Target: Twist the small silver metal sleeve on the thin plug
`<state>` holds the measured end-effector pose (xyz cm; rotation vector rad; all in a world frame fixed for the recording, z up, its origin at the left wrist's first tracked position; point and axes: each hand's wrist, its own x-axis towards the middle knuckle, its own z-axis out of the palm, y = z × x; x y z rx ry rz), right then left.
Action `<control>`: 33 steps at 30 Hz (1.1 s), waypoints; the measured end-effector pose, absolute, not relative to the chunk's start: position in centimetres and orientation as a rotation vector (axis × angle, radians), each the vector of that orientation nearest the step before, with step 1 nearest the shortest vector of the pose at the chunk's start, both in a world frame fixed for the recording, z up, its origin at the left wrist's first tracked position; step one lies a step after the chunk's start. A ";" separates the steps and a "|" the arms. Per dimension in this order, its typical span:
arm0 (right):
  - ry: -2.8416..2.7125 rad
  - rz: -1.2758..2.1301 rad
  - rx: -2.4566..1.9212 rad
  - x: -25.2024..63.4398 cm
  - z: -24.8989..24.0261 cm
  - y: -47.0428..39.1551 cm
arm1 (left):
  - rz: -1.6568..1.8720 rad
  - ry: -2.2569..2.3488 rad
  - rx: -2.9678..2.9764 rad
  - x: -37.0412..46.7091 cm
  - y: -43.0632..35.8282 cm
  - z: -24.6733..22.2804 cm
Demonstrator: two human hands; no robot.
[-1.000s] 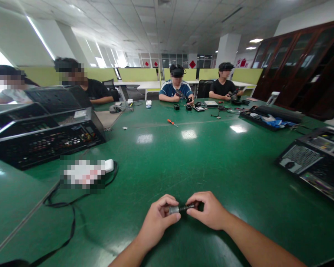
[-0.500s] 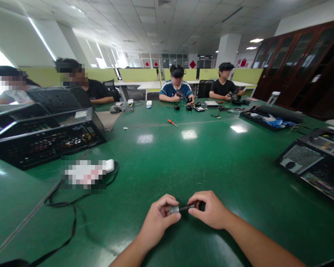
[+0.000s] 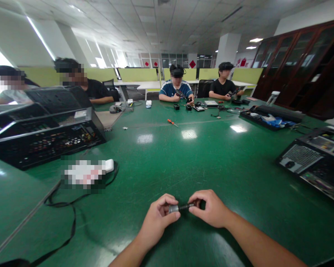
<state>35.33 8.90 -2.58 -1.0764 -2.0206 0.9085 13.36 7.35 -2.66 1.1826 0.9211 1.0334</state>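
Observation:
Low in the middle of the view, my left hand (image 3: 160, 218) pinches a silver-grey metal cylinder (image 3: 173, 208) between thumb and fingers. A thin black shaft (image 3: 183, 207) extends from the cylinder to the right, in line with it. My right hand (image 3: 210, 208) grips the far end of that shaft between thumb and forefinger. Both hands are close above the green table (image 3: 167, 167). The fingertips hide part of each end, and the object's fine details are too small to make out.
Open black computer cases stand at the left (image 3: 47, 137) and right (image 3: 317, 163). A white adapter (image 3: 109, 165) with a black cord lies at the left. Farther off are an orange screwdriver (image 3: 171, 121), a black tray (image 3: 272, 118) and several people seated around the table.

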 end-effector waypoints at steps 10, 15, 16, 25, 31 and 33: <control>-2.013 0.921 -1.089 35.6 -2.7 9.1 | 1.040 0.934 1.181 13.3 7.4 -2.8; -2.019 0.917 -1.092 35.8 -2.6 9.1 | 1.044 0.921 1.187 13.2 7.4 -3.1; -2.019 0.917 -1.092 35.8 -2.6 9.1 | 1.044 0.923 1.189 13.2 7.4 -3.1; -2.024 0.907 -1.090 35.9 -2.6 9.2 | 1.046 0.941 1.175 13.2 7.4 -3.1; -2.025 0.903 -1.091 36.2 -2.5 9.3 | 1.050 0.950 1.174 13.1 7.4 -3.3; -2.030 0.903 -1.090 36.3 -2.4 9.3 | 1.055 0.944 1.176 13.1 7.4 -3.3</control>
